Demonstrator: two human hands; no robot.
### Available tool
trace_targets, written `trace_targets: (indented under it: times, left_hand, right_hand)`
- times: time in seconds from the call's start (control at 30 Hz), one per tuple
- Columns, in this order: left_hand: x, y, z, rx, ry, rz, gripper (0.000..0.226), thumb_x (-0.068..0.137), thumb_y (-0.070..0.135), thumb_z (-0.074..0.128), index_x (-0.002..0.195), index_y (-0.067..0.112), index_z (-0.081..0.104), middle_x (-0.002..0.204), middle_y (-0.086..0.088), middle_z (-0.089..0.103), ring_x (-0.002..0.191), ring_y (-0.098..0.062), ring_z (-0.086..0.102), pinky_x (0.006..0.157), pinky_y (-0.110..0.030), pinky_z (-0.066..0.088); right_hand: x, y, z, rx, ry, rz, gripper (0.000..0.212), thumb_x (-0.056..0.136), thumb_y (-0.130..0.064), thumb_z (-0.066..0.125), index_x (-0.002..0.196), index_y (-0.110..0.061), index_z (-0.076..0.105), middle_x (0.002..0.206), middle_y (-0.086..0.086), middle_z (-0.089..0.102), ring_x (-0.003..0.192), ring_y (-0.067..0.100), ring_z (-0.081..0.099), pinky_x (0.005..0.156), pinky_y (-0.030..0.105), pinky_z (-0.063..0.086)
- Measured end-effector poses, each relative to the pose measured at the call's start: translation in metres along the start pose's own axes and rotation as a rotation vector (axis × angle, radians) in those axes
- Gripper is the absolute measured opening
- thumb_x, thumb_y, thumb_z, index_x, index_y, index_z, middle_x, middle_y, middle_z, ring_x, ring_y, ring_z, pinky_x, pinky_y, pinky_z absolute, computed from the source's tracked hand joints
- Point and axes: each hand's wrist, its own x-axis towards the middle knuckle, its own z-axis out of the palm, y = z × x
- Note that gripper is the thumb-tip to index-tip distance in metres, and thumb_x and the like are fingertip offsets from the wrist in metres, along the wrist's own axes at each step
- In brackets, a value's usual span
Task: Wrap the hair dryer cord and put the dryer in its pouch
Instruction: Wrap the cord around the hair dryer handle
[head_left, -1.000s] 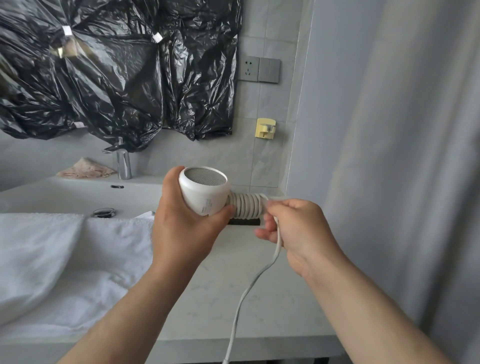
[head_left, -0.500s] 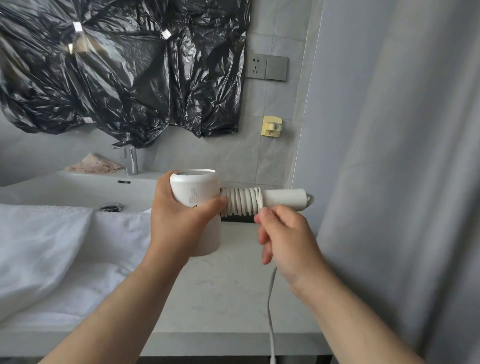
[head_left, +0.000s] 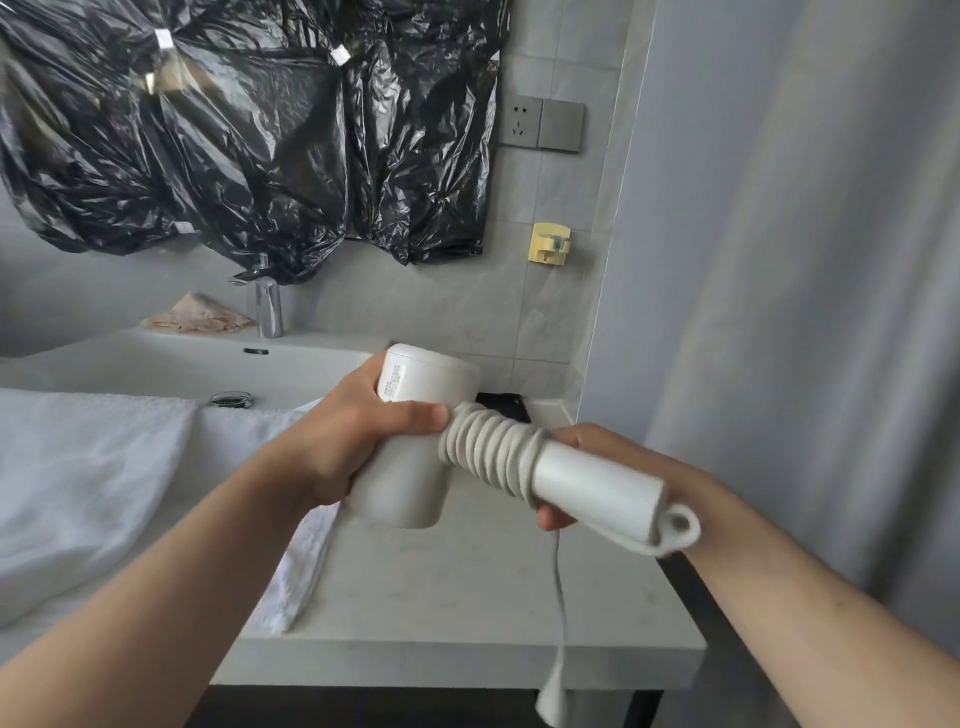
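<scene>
Winding | your left hand is gripping white plastic hair dryer, right hand pinching pale rubbery cord | next: pulling slack taut

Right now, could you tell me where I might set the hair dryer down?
Bare counter lies under the hair dryer, between the towel on the left and the counter's right edge; only the hanging cord crosses it. The left side is towel-covered, and a dark object sits at the back.
</scene>
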Motion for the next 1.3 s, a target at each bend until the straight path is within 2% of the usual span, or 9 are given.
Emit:
trace_targets:
  times: [0.13, 0.27, 0.43, 0.57, 0.7, 0.8, 0.97, 1.13, 1.3]
  left_hand:
    - [-0.002, 0.016, -0.004, 0.191, -0.137, 0.033, 0.08, 0.05, 0.027, 0.084, 0.123, 0.008, 0.058, 0.108, -0.027, 0.066, 0.089, -0.036, 0.066, 0.077, -0.055, 0.055]
    - [-0.002, 0.039, -0.006, 0.425, -0.131, 0.115, 0.073, 0.046, 0.032, 0.086, 0.114, 0.019, 0.063, 0.107, -0.019, 0.068, 0.091, -0.027, 0.068, 0.085, -0.056, 0.055]
    - [0.002, 0.055, 0.002, 0.781, 0.057, 0.183, 0.082, 0.041, 0.05, 0.086, 0.116, 0.035, 0.055, 0.103, 0.005, 0.067, 0.092, -0.016, 0.066, 0.081, -0.043, 0.057]
    - [0.006, 0.045, 0.003, 0.922, 0.243, 0.186, 0.088, 0.054, 0.038, 0.092, 0.129, 0.037, 0.044, 0.104, 0.005, 0.06, 0.092, -0.021, 0.061, 0.076, -0.036, 0.051]
    - [0.006, 0.024, 0.006, 0.784, 0.483, 0.231, 0.087, 0.058, 0.038, 0.09, 0.13, 0.033, 0.043, 0.105, 0.006, 0.058, 0.094, -0.022, 0.057, 0.079, -0.038, 0.051]
    - [0.006, 0.015, 0.013, 0.657, 0.597, 0.268, 0.089, 0.059, 0.037, 0.09, 0.133, 0.029, 0.042, 0.107, 0.005, 0.059, 0.096, -0.023, 0.058, 0.082, -0.04, 0.052]
    - [0.005, -0.001, 0.015, 0.303, 0.677, 0.234, 0.079, 0.049, 0.044, 0.085, 0.119, 0.025, 0.052, 0.103, 0.0, 0.064, 0.091, -0.024, 0.066, 0.078, -0.049, 0.059]
    - [0.001, -0.03, 0.028, -0.051, 0.709, 0.104, 0.062, 0.054, 0.034, 0.087, 0.108, 0.024, 0.059, 0.101, -0.007, 0.07, 0.084, -0.023, 0.069, 0.069, -0.049, 0.063]
    - [-0.011, -0.077, 0.038, -0.334, 0.593, -0.135, 0.054, 0.062, 0.032, 0.084, 0.111, 0.02, 0.065, 0.102, -0.016, 0.072, 0.08, -0.028, 0.069, 0.064, -0.051, 0.06]
  right_hand:
    - [-0.007, -0.017, -0.003, -0.287, -0.11, -0.025, 0.022, 0.079, 0.015, 0.065, 0.089, -0.005, 0.068, 0.08, 0.003, 0.07, 0.071, 0.01, 0.067, 0.065, 0.024, 0.055]
    - [-0.013, -0.041, -0.005, -0.394, -0.135, 0.013, 0.021, 0.077, 0.013, 0.066, 0.084, -0.007, 0.063, 0.062, -0.002, 0.067, 0.05, 0.006, 0.059, 0.048, 0.019, 0.048]
    - [-0.006, -0.056, 0.001, -0.528, 0.073, 0.111, 0.015, 0.08, 0.011, 0.062, 0.088, -0.001, 0.064, 0.056, 0.001, 0.06, 0.034, 0.002, 0.046, 0.037, 0.016, 0.036]
    - [0.001, -0.048, -0.002, -0.475, 0.362, 0.095, 0.011, 0.084, 0.001, 0.058, 0.082, -0.008, 0.063, 0.061, 0.01, 0.054, 0.037, 0.012, 0.039, 0.037, 0.02, 0.03]
    - [0.014, -0.039, 0.0, -0.266, 0.664, -0.022, 0.01, 0.081, -0.002, 0.053, 0.073, 0.001, 0.059, 0.064, 0.015, 0.049, 0.053, 0.021, 0.037, 0.046, 0.029, 0.028]
    - [0.018, -0.037, 0.013, -0.064, 0.77, -0.09, 0.018, 0.084, -0.005, 0.053, 0.068, -0.005, 0.062, 0.074, 0.019, 0.056, 0.052, 0.019, 0.038, 0.041, 0.025, 0.027]
    - [0.01, -0.032, 0.034, 0.324, 0.743, -0.226, 0.016, 0.093, -0.002, 0.054, 0.082, -0.01, 0.063, 0.075, 0.007, 0.064, 0.045, 0.009, 0.033, 0.034, 0.018, 0.02]
    - [0.016, -0.007, 0.047, 0.615, 0.68, -0.234, 0.018, 0.093, -0.011, 0.06, 0.075, -0.01, 0.058, 0.061, 0.001, 0.056, 0.043, 0.007, 0.035, 0.035, 0.017, 0.02]
    - [0.022, 0.018, 0.041, 0.55, 0.66, -0.159, 0.011, 0.089, -0.015, 0.067, 0.083, -0.012, 0.058, 0.074, 0.004, 0.053, 0.045, 0.008, 0.035, 0.036, 0.018, 0.021]
